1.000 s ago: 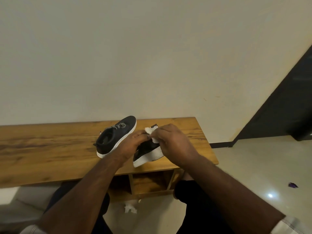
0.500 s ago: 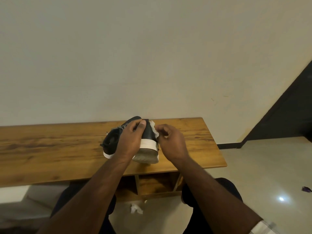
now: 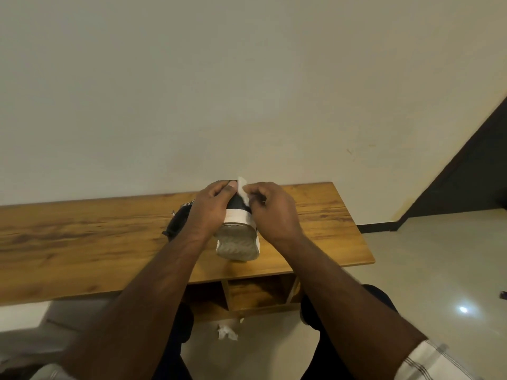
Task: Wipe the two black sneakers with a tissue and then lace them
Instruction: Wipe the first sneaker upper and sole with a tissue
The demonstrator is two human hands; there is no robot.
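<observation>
Holding: left hand [image 3: 210,212] grips the tilted sneaker [image 3: 238,235] above the counter [image 3: 82,242], sole toward the camera.
Wiping: right hand [image 3: 270,212] pinches a tissue [image 3: 243,193] against its black upper.
Other sneaker [image 3: 178,222]: on the counter, behind the left hand.
Floor: crumpled tissue scrap [image 3: 226,332].
</observation>
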